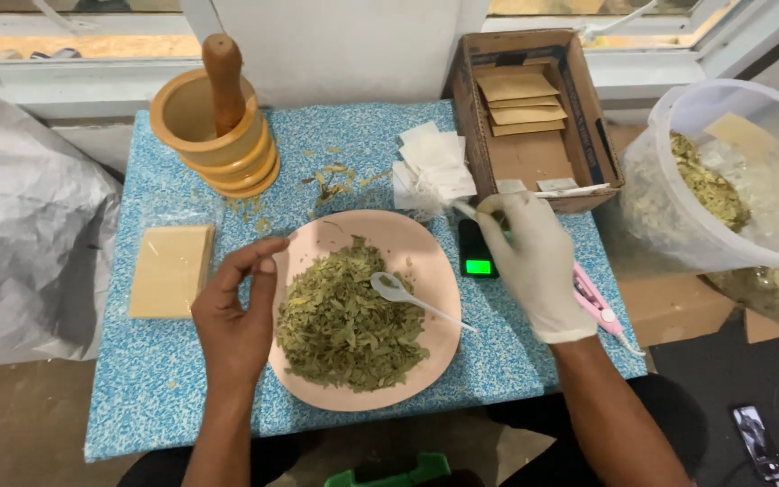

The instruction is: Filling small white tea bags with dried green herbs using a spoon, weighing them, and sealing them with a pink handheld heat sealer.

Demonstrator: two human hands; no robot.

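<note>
My bare left hand (236,311) hovers at the left rim of a pink plate (426,248), thumb and forefinger pinched together with nothing visible between them. The plate holds a heap of dried green leaves (344,325), and a white plastic spoon (403,296) lies on the heap. My right hand (534,261), in a white glove, pinches a small white filter bag (467,210) above a small black scale (476,252) with a lit green display. A loose pile of white filter bags (432,165) sits just behind the plate.
A wooden mortar with a pestle (218,122) stands at the back left of the blue table (164,397). Tan packets (170,271) lie on the left. A cardboard box (534,108) of brown envelopes, pink snips (597,305) and a clear tub of leaves (732,180) are to the right.
</note>
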